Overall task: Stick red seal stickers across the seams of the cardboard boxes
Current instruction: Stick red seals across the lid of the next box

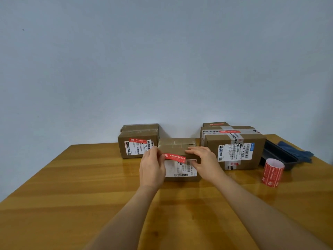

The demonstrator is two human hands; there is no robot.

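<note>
A small cardboard box (177, 147) with a white shipping label stands in the middle of the wooden table. My left hand (152, 166) pinches the left end of a red seal sticker (174, 157), which stretches rightward across the box's front upper edge. My right hand (203, 158) rests on the box's right top corner with fingers spread flat, steadying it. At the left stands a box (137, 141) that carries a red sticker. A larger box (234, 147) at the right also carries one on top. A roll of red stickers (272, 172) stands upright at the right.
A black plastic tray (278, 156) and a blue cloth (297, 153) lie at the far right of the table (72, 186). A further box is stacked behind each side box. A plain wall rises right behind the boxes.
</note>
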